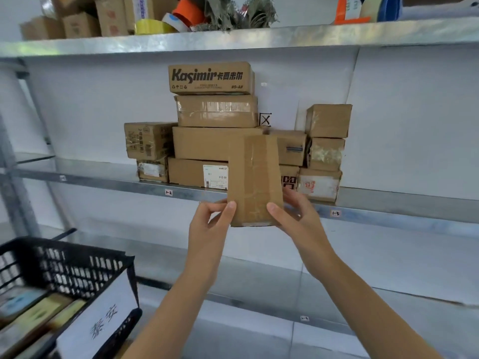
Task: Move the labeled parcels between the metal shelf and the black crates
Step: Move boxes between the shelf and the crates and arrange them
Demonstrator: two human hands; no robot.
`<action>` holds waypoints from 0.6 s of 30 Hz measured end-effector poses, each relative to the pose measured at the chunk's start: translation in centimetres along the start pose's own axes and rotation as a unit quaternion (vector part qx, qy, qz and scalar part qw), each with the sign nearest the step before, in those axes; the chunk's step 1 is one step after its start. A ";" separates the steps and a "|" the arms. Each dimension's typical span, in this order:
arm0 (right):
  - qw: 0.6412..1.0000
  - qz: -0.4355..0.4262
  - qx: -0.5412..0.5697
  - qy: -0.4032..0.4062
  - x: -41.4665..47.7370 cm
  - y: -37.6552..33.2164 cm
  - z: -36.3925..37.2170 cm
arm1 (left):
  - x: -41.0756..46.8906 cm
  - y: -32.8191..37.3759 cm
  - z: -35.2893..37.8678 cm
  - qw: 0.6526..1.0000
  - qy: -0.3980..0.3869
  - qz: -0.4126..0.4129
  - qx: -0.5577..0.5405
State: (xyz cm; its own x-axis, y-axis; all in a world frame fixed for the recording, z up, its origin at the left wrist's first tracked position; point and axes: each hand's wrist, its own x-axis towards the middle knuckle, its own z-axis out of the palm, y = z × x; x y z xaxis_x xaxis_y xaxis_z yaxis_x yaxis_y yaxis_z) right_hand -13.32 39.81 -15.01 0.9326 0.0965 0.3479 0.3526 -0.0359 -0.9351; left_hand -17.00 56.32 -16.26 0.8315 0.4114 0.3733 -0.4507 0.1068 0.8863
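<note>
Grip of left hand (210, 224) & right hand (298, 216) clamped low on tall brown taped cardboard parcel (255, 177), centre frame; may tip into stacked boxes (215, 143) behind.

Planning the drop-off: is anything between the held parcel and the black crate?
Nothing visible does. The left hand and right hand hold the parcel before the stack; the crate sits open-topped, lower left, only open air between.
</note>
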 end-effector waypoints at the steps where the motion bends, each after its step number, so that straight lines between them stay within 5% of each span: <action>1: 0.999 0.020 -0.006 -0.041 -0.2 0.5 0.2 | -0.3 -0.6 -0.5 1.000 0.003 -0.008 0.012; 6: 0.986 0.101 -0.017 -0.133 -0.7 1.5 0.9 | -1.4 -2.8 -2.3 0.997 0.009 -0.015 0.071; 12: 0.986 0.075 -0.044 -0.140 -1.0 2.0 1.6 | -1.3 -2.6 -3.8 0.988 -0.006 0.062 0.144; 18: 0.992 0.041 -0.032 -0.117 -1.2 1.6 2.1 | -0.8 -2.3 -3.4 0.988 -0.021 0.027 0.150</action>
State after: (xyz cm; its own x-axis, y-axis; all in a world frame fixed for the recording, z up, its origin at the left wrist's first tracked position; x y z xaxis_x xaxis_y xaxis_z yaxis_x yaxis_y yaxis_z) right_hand -14.05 41.69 -17.04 0.9176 0.3177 0.2388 0.2876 -0.1161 -0.9507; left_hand -17.73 58.85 -19.52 0.8242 0.3711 0.4278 -0.3838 -0.1895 0.9038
